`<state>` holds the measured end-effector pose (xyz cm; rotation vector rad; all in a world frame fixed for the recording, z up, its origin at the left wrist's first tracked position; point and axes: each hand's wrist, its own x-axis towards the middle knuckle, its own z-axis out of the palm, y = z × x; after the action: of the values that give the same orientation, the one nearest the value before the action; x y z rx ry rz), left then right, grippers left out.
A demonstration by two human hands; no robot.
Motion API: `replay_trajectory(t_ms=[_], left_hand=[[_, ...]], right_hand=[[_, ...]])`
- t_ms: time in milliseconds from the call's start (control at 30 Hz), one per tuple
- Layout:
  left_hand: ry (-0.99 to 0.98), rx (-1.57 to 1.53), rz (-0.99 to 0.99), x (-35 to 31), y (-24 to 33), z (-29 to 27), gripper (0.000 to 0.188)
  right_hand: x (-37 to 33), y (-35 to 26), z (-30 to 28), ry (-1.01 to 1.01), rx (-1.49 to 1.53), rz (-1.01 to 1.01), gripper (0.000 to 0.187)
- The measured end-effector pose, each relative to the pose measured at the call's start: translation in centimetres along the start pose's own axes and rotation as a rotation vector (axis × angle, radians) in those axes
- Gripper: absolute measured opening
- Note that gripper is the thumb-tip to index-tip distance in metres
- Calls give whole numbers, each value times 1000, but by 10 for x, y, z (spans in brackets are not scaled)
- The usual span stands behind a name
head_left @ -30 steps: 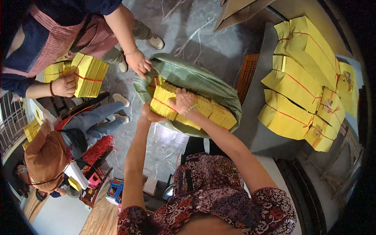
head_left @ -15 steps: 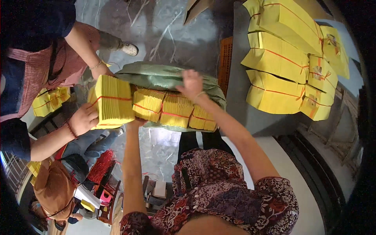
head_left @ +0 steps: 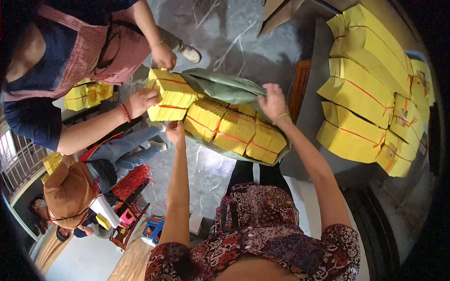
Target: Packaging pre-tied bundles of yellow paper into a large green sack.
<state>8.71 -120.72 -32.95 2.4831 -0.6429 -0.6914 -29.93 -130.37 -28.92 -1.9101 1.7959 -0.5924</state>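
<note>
Bundles (head_left: 234,128) line the sack (head_left: 222,85)! Right hand (head_left: 273,104) bent at its rim, left hand (head_left: 176,133) curled at its end, grips unclear.

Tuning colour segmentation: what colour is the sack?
Green; the sack shows best in the head view.

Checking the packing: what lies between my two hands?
The head view shows tied yellow bundles in the green sack between your left hand and right hand.
</note>
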Motion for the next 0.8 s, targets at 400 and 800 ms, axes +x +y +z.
replay_trajectory(t_ms=[400,800], left_hand=[[-358,67,144,47,7,28,75],[-419,-139,835,66,19,-20,34]], right_hand=[[11,-172,131,-553,22,-321,64],[12,-153,125,-752,-33,-376,62]])
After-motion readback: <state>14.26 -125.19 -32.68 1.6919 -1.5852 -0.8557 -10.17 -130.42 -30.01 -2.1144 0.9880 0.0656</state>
